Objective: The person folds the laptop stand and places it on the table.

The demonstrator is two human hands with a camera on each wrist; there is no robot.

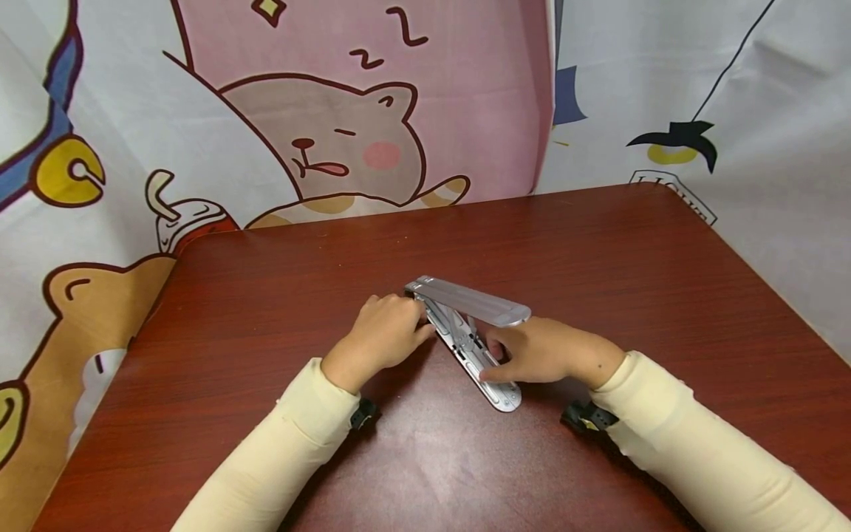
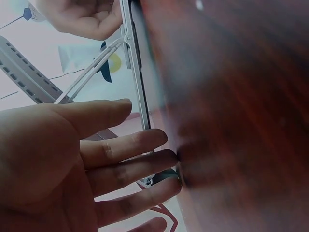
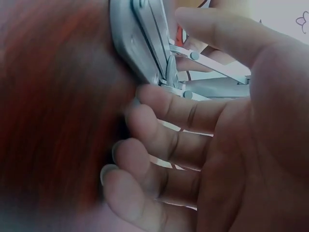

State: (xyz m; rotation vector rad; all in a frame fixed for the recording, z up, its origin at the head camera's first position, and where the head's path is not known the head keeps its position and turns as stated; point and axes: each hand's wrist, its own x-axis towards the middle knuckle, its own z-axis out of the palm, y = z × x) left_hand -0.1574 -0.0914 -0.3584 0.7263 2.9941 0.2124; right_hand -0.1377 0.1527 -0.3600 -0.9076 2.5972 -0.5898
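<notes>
A silver metal folding laptop stand (image 1: 508,400) sits on the table, its upper plate (image 1: 475,301) raised at an angle over the base on thin struts. At its hinged far-left end is my left hand (image 1: 382,332); the left wrist view shows the fingers (image 2: 130,166) nearly straight beside the stand, close to the tabletop. My right hand (image 1: 552,351) reaches in under the raised plate from the right. In the right wrist view its fingers (image 3: 145,121) bend loosely by the base edge, the thumb (image 3: 212,24) spread apart from them. Whether fingertips touch the metal is unclear.
The dark red-brown wooden table (image 1: 279,273) extends around the stand. Behind it hangs a cloth (image 1: 479,103) printed with cartoon animals, meeting the table's far edge. A black wrist strap (image 1: 588,416) sits at the right cuff, another (image 1: 363,414) at the left.
</notes>
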